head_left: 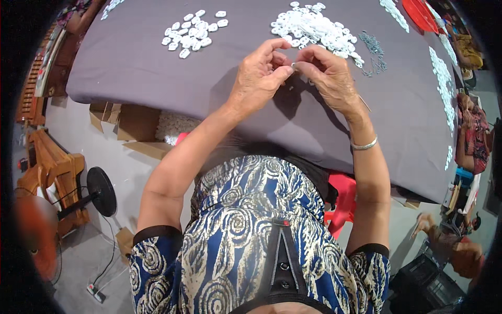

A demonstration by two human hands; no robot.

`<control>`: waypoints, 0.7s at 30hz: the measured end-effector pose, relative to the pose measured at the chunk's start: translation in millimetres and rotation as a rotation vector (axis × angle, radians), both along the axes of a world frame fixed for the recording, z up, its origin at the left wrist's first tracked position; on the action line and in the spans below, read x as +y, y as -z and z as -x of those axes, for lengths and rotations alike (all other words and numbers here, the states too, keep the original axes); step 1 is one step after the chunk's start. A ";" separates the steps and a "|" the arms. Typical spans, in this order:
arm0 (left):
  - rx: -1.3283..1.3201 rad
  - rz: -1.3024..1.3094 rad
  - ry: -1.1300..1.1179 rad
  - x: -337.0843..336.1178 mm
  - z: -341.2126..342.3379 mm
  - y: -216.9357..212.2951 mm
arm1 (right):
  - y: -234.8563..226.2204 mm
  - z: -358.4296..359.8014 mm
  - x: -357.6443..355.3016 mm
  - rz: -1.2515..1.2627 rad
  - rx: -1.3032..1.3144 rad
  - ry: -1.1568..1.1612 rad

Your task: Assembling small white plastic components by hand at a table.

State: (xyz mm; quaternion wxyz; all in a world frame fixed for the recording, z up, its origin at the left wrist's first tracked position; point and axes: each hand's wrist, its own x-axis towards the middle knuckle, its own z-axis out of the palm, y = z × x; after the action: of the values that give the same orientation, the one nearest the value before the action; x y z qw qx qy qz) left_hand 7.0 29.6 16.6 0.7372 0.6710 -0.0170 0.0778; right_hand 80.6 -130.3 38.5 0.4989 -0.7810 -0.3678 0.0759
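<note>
Both hands meet over the near side of the grey cloth-covered table [172,78]. My right hand [330,78] is closed in a pinch on a small white plastic piece [294,66], mostly hidden by the fingertips. Close beside it, my left hand [261,76] has its thumb reaching toward the piece and its other fingers curled; whether something lies in them is hidden. Just beyond my hands spreads a large heap of white oval plastic pieces with holes [314,26]. Right of this heap lies a small tangle of thin grey metal parts [372,52].
A smaller group of white pieces [193,32] lies at the far left of the table. More white pieces [443,86] line the right edge, near a red tray [420,15]. Below left stand an open cardboard box [138,123] and a fan [101,192].
</note>
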 end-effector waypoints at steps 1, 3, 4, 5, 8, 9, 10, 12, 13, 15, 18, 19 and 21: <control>0.004 0.000 -0.003 0.5 -0.3 1.7 | 4.7 0.7 1.3 -0.032 0.049 0.009; -0.005 0.078 -0.006 1.0 -0.8 5.7 | 7.2 2.7 2.5 -0.063 0.101 0.018; -0.002 0.080 -0.004 0.6 -0.9 6.0 | 4.2 6.0 2.0 -0.137 0.225 0.022; 0.000 0.097 -0.026 0.2 -1.1 5.3 | 2.7 8.1 1.3 -0.212 0.348 0.026; -0.009 0.129 -0.071 -2.8 0.5 2.4 | 3.0 6.3 -4.4 -0.153 0.309 0.017; -0.022 0.145 -0.095 -3.8 1.4 1.8 | 3.0 6.0 -5.0 -0.069 0.228 0.004; -0.021 0.144 -0.092 -4.7 1.8 2.0 | 4.0 6.8 -4.7 -0.070 0.229 0.006; -0.066 0.092 -0.111 -6.1 2.4 2.9 | 8.5 8.7 -2.2 -0.028 0.128 0.006; -0.064 0.091 -0.109 -6.3 2.7 3.1 | 11.2 7.6 -1.7 -0.039 0.146 0.003; -0.073 0.028 -0.110 -7.1 2.4 3.5 | 11.4 6.6 -3.8 -0.039 0.143 -0.001; -0.086 0.044 -0.085 -9.9 0.6 5.0 | 13.2 6.3 -6.1 -0.039 0.158 0.012; -0.068 0.043 -0.075 -10.3 -0.7 6.2 | 14.0 6.5 -8.5 -0.037 0.176 0.028; -0.026 0.065 -0.050 -5.0 -1.5 5.9 | 17.0 4.5 -5.9 -0.018 0.083 0.009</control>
State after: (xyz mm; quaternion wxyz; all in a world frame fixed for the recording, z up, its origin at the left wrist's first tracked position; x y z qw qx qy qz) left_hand 8.5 24.6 10.7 0.7560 0.6460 -0.0073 0.1054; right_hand 76.1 -136.2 21.5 0.5212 -0.7743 -0.3439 0.1027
